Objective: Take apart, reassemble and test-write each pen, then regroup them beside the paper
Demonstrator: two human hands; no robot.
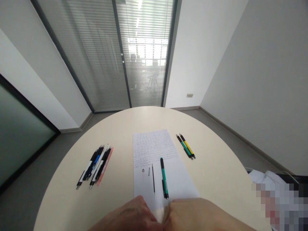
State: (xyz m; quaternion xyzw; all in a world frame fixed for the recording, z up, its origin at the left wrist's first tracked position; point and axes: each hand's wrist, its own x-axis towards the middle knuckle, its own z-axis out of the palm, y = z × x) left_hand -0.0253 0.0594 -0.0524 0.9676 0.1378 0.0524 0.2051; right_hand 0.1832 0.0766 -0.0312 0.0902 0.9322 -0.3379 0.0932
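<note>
Head view: your left hand (130,216) and right hand (199,215) meet at the sheet's (154,147) near edge, knuckles almost touching. Fingers (168,210) sit narrow and curled, with a pale paper edge rising between the hands; the exact grip is hidden, so you cannot tell whether they pinch it. On the sheet's blank lower part, nearest your hands, lies a green pen (164,178), with a thin refill (153,181) just left of it and a small metal tube (149,171) and round bit (143,170) further left. Handwriting fills the upper part. Left of the sheet: a pen bundle (95,166). Right of it: two pens (185,146).
</note>
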